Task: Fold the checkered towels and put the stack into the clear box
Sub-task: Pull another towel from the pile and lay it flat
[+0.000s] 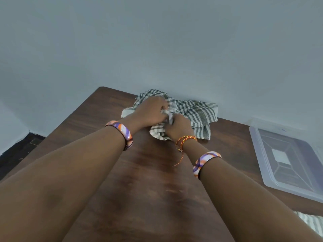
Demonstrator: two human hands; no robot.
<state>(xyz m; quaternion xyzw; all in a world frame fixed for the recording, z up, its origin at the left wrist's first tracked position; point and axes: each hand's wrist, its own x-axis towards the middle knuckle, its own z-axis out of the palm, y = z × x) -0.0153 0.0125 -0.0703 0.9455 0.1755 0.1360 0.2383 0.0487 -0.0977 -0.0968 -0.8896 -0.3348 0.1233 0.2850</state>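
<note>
Both hands curled, left hand (151, 111) and right hand (178, 127) pinching crumpled checkered towel (195, 112).

The light is soft, even and rather dim, with a cool grey cast over the wall (157, 41); shadows are faint, only a slight darkening under the towels (195, 112) at 12 o'clock; a pale sheen lies on the counter (150, 172) near the centre; the clear box (286, 159) at 3 o'clock shows mild glare along its rim; wide-angle distortion stretches the forearms toward 7 and 5 o'clock; the hands (166, 116) look slightly soft, the fabric weave smeared.
</note>
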